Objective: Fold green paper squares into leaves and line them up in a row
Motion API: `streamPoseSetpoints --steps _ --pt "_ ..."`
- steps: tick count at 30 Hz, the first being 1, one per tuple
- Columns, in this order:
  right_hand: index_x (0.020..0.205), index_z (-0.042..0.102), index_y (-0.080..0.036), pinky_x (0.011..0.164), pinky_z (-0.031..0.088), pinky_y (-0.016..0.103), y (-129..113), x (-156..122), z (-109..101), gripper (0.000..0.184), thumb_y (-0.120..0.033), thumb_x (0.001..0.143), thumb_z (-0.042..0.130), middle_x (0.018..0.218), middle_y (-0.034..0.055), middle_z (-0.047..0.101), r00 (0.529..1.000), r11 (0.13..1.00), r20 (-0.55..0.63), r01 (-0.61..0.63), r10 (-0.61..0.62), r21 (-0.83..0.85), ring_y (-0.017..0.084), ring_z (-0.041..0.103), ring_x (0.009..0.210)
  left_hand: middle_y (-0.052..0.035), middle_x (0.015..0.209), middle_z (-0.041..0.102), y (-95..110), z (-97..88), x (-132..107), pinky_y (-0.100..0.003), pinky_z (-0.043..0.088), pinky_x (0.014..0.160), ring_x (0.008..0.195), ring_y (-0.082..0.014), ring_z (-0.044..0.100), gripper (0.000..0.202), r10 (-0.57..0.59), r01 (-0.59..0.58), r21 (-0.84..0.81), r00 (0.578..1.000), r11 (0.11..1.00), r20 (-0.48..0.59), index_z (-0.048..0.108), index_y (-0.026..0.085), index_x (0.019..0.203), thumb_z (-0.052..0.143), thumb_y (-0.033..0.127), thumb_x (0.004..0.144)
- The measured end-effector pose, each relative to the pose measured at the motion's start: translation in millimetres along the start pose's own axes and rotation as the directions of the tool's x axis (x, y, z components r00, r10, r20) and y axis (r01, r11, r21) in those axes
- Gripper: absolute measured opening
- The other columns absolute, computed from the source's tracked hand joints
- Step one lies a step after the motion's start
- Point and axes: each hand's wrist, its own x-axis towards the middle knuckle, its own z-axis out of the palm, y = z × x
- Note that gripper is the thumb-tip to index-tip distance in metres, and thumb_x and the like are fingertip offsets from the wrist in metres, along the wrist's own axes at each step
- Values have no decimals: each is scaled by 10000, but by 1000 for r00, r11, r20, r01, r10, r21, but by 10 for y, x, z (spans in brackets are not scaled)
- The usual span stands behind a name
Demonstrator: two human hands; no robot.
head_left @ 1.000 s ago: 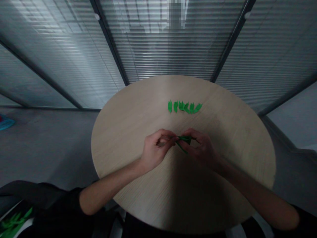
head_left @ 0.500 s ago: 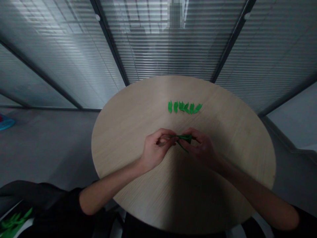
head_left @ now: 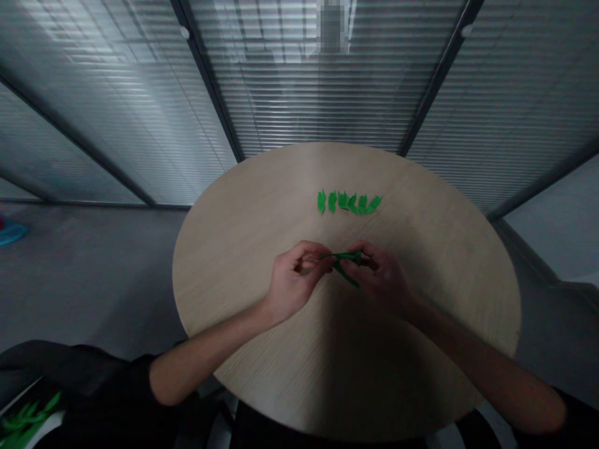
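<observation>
Over the middle of the round wooden table (head_left: 243,224), my left hand (head_left: 299,277) pinches the thin left end of a green leaf-like piece (head_left: 349,256). My right hand (head_left: 381,277) is closed on its wider right end, with the thumb in front. One narrow green strip of it slants down to the right below the fingers. Parts of the piece are hidden by my fingertips. Beyond my hands, several small green leaf pieces (head_left: 346,201) lie in a row, some touching or overlapping.
A glass partition with blinds (head_left: 322,106) stands at the table's far edge. At lower left, more green leaf pieces (head_left: 30,418) sit beside something white. A blue object (head_left: 12,232) is on the floor at far left.
My right fingers have shifted slightly on the green piece. Its lower strip shows wider and hangs a little further right. The row of leaves has not moved.
</observation>
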Motion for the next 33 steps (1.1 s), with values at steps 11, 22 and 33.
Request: streamPoseSetpoints --steps 11,22,33 --pt "825 638 -206 528 457 224 -31 -11 -21 191 -383 892 664 701 -8 627 998 998 -18 59 -60 -17 126 594 614 -11 704 748 -9 -2 -24 -163 561 557 611 -113 723 141 -22 22 2 1000 1000 17 709 171 894 811 261 859" --pt "835 660 -207 499 420 219 -8 -8 -44 207 -378 948 627 717 4 644 997 996 2 75 -75 -51 134 607 630 -15 688 742 6 6 -11 -178 559 537 604 -124 721 183 -51 51 3 999 999 4 696 171 870 825 301 850" --pt "856 663 -206 592 510 249 28 10 -36 184 -370 937 646 753 12 692 993 992 34 112 -110 -60 155 660 685 -17 694 746 -12 11 -12 -165 546 536 601 -113 713 141 -48 48 -13 999 999 -18 685 172 849 801 251 844"
